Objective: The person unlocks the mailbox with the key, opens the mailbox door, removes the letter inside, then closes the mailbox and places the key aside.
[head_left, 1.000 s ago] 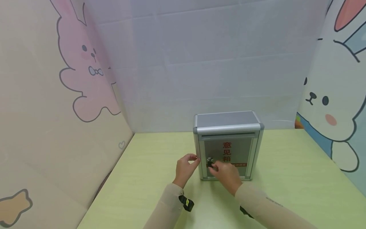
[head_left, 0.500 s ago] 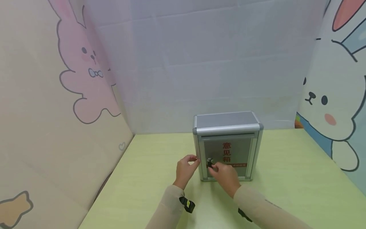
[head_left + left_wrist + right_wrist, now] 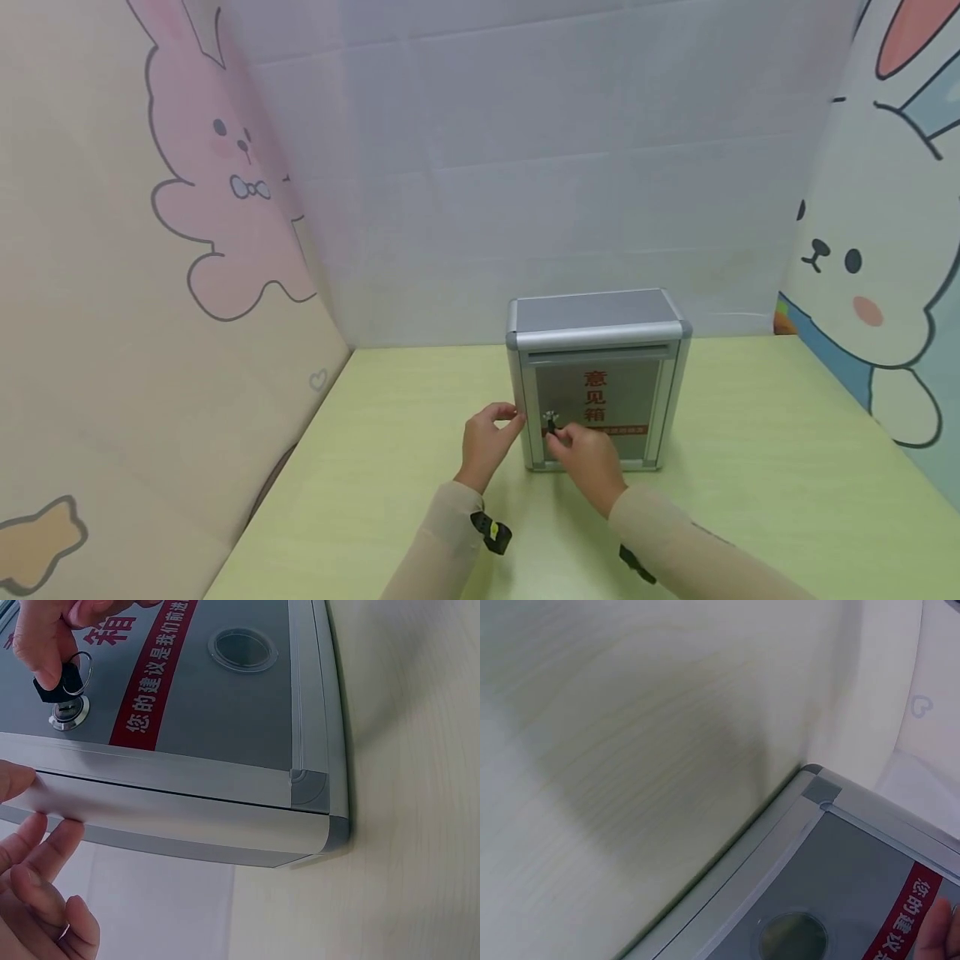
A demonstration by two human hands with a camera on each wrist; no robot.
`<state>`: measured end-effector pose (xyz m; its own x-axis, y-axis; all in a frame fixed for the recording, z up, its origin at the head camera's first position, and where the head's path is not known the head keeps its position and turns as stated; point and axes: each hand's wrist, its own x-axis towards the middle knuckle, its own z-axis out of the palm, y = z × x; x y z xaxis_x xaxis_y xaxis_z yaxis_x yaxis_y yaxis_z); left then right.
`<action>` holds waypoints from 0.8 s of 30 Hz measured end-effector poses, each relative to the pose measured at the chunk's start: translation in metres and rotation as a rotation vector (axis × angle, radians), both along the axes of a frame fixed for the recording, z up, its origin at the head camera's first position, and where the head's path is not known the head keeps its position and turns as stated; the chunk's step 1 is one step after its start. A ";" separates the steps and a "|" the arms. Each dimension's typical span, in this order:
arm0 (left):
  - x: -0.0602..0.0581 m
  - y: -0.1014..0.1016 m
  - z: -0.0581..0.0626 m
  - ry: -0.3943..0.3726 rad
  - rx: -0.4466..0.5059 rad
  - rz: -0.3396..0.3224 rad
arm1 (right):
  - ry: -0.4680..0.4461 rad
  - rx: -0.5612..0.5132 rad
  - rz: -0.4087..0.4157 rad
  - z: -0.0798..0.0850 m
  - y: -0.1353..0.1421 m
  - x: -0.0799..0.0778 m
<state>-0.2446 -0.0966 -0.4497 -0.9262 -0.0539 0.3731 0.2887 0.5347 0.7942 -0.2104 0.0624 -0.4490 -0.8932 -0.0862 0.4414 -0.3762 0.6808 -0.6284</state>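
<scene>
A silver-framed grey suggestion box [image 3: 637, 392] stands upright with its door facing me. On the left side of the door, in the head view, sits a round metal lock [image 3: 69, 714]. My right hand [image 3: 592, 462] pinches the black head of a key [image 3: 58, 686] at this lock; a thin metal ring hangs from the key. The key's blade is hidden. My left hand [image 3: 486, 442] holds the box's left edge, thumb at the front frame and fingertips against the side wall. In the right wrist view only part of a right finger [image 3: 934, 934] shows.
The box stands on a pale yellow-green table [image 3: 390, 417], towards its back. A white cloth backdrop [image 3: 480, 183] rises behind. Side panels with rabbit drawings border the left and right. Below the red strip, the door has a round window [image 3: 242, 649].
My right hand and forearm have turned and shifted slightly left, with the fingers still at the key. The left hand keeps its place on the box's edge. The box has not moved.
</scene>
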 end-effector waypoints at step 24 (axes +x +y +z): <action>-0.002 0.000 -0.002 0.004 -0.061 0.026 | -0.130 -0.098 -0.001 0.000 -0.001 0.003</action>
<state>-0.2463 -0.0961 -0.4518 -0.9234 -0.0549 0.3800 0.2773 0.5893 0.7588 -0.2075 0.0614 -0.4491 -0.9433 -0.0472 0.3287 -0.2868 0.6145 -0.7349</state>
